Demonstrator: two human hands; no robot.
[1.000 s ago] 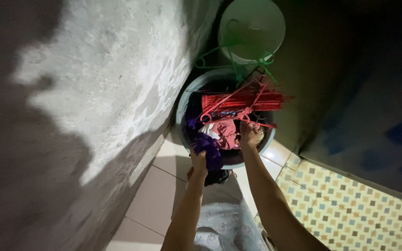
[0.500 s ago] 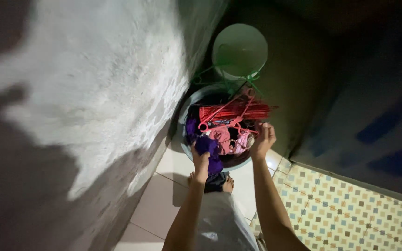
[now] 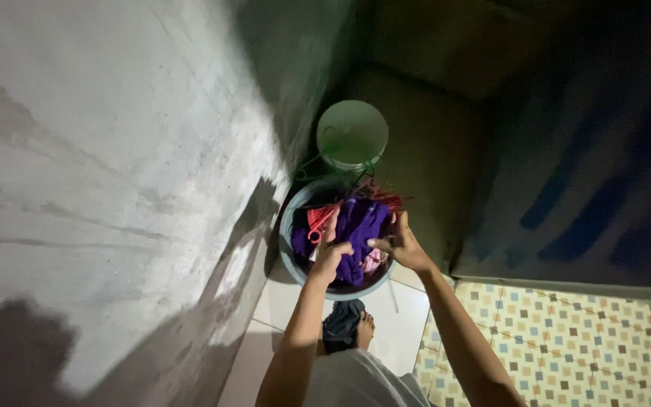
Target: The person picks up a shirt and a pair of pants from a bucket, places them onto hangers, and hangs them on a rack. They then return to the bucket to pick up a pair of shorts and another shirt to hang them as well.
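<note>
Gripping a purple cloth [image 3: 361, 226] from both sides, the left hand [image 3: 331, 256] and the right hand [image 3: 397, 245] meet over a round grey basin [image 3: 289, 249] on the floor. The left hand's fingers are curled into the cloth's near left edge; the right hand pinches its right edge between thumb and fingers. The cloth is bunched between the two grips and lies on top of the basin's load. Just left of the left hand, inside the basin, lie red plastic hangers [image 3: 318, 220], and more red shows behind the cloth at the far rim. A bit of pink fabric [image 3: 372, 261] peeks out under the right hand.

Beyond the grips, touching or just behind the basin's far rim, stands a pale green bucket [image 3: 352, 134] with a thin green handle. A rough grey wall [image 3: 114, 173] runs close along the left of the basin. Nearer than the hands, a bare foot [image 3: 365, 330] rests on pale floor tiles [image 3: 408, 309], beside dark cloth; patterned tiles [image 3: 589, 339] lie to the right.
</note>
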